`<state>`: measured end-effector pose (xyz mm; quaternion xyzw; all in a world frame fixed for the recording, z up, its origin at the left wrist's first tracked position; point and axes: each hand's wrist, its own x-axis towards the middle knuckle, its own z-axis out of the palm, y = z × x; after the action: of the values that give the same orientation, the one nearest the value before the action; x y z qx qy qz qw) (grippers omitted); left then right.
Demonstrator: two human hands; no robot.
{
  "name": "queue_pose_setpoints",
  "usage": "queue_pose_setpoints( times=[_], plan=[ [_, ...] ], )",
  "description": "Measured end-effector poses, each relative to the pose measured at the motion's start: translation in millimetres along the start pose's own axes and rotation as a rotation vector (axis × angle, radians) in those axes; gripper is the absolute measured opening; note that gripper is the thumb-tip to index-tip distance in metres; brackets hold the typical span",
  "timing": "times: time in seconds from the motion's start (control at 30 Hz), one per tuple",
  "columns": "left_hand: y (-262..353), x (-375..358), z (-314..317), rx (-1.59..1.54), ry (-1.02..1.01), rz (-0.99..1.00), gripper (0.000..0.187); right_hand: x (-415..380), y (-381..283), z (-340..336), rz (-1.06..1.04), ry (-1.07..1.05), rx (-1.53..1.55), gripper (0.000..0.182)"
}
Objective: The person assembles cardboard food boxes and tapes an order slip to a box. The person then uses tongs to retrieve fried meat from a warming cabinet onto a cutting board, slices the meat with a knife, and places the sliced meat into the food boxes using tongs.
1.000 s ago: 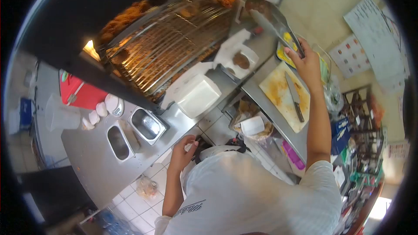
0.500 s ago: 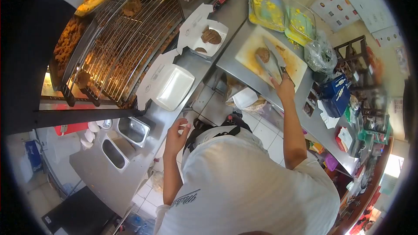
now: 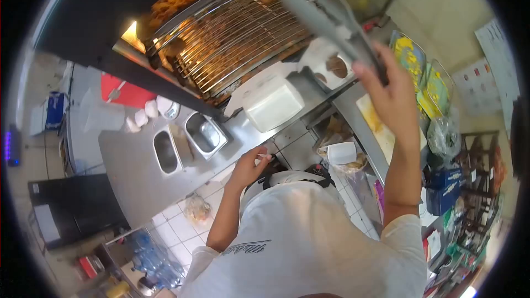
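Observation:
My right hand point(image 3: 389, 91) grips metal tongs point(image 3: 337, 22), raised over the counter and pointing up and left toward the wire rack. The tongs' arms are apart and blurred; I see nothing between their tips. Just below the tongs, a white takeaway box point(image 3: 314, 58) contains a brown meat patty point(image 3: 336, 67) and part of another brown piece. Left of it is a second white takeaway box point(image 3: 274, 106) with its lid up. My left hand point(image 3: 249, 166) hovers by my waist at the counter edge, fingers loosely curled, apparently with nothing in them.
A lit warming cabinet with a wire rack point(image 3: 237, 38) stands behind the boxes. The cutting board point(image 3: 381, 127) is partly hidden by my right arm. Glass trays of yellow food point(image 3: 408, 58) sit beyond it. Metal pans point(image 3: 205, 132) are set in the left counter.
My right hand has lifted the tongs off the cutting board and swung them left, above the boxes. The view has turned left. My left hand stays near my waist.

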<state>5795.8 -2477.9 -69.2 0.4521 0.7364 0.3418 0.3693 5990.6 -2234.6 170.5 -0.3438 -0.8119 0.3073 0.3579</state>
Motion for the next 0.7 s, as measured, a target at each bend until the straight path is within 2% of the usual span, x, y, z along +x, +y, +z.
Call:
queue_pose_setpoints(
  times=[0.03, 0.13, 0.23, 0.33, 0.43, 0.53, 0.63, 0.7],
  plan=[
    [-4.0, -3.2, -1.2, 0.002, 0.01, -0.007, 0.035, 18.9, -5.6, 3.8, -0.034, 0.022, 0.051, 0.051],
    [-21.6, -15.0, -0.1, -0.002, 0.04, -0.015, 0.034, 64.6, -12.4, 11.1, -0.117, -0.029, -0.289, 0.052],
    [-33.5, -27.7, 5.2, -0.014, 0.074, -0.046, 0.032, 100.8, -18.4, 32.9, -0.306, 0.086, -0.455, 0.061],
    [-26.7, -35.3, 4.9, -0.026, 0.085, -0.13, 0.031, 118.2, -78.8, 41.4, 0.139, 0.0, -0.359, 0.039],
    [-32.9, -36.3, 6.5, -0.047, 0.129, -0.131, 0.031, 163.2, -72.1, 59.4, 0.177, -0.109, -0.72, 0.038],
    [-42.5, -37.2, 8.8, -0.04, 0.16, -0.081, 0.031, 199.4, -37.5, 83.3, -0.074, 0.11, -0.697, 0.035],
    [-37.3, -39.5, 5.1, -0.07, 0.174, -0.135, 0.032, 222.4, -39.7, 86.1, -0.244, -0.102, -0.922, 0.037],
    [-39.4, -41.6, 3.0, -0.09, 0.178, -0.144, 0.033, 211.3, -49.7, 81.2, -0.098, -0.02, -0.774, 0.035]
  ],
)
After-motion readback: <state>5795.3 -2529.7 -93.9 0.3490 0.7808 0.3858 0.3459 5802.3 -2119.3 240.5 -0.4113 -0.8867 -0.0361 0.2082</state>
